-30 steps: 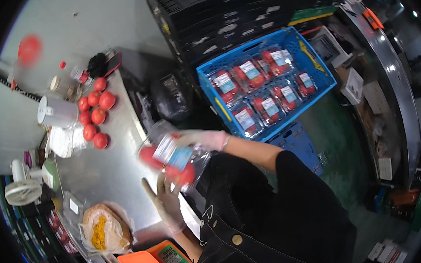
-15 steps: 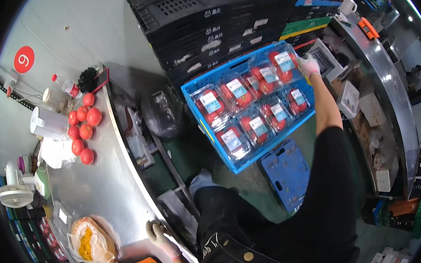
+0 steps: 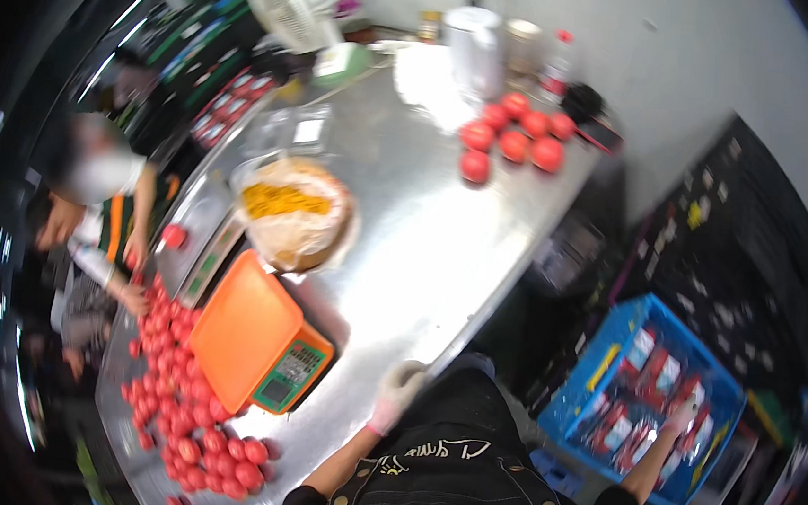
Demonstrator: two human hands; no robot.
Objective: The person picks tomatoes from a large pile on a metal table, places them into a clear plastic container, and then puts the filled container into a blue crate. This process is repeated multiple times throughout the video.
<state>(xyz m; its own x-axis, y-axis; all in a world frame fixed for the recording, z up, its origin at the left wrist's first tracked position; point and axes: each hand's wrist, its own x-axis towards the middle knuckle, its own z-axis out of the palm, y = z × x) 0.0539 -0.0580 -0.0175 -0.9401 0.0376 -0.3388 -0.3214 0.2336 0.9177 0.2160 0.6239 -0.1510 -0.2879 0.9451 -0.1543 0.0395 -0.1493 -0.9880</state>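
Observation:
At the table's front edge, my gloved left hand (image 3: 400, 392) rests with its fingers loosely curved and apart, nothing visible in it. My right hand (image 3: 683, 414), also gloved, reaches into a blue plastic crate (image 3: 586, 371) at the right. It lies over the clear plastic packs of tomatoes (image 3: 664, 373), which carry white-and-blue labels. Blur hides its fingers, so whether it grips a pack does not show. Nearest my left hand on the table stands an orange weighing scale (image 3: 251, 331) with a green display panel.
Loose tomatoes (image 3: 192, 416) cover the metal table's (image 3: 401, 290) left end, where a co-worker's hands (image 3: 135, 298) reach in. A bag of yellow strips (image 3: 289, 205) lies behind the scale. Several tomatoes (image 3: 512, 145) sit by a white jug (image 3: 474, 54). Black stacked crates (image 3: 727, 249) stand at the right.
My view has swung left to the table, bringing the scale, loose tomatoes and co-worker into sight. My right hand has gone from the crate's far corner to over the packs. My left hand stays at the table edge.

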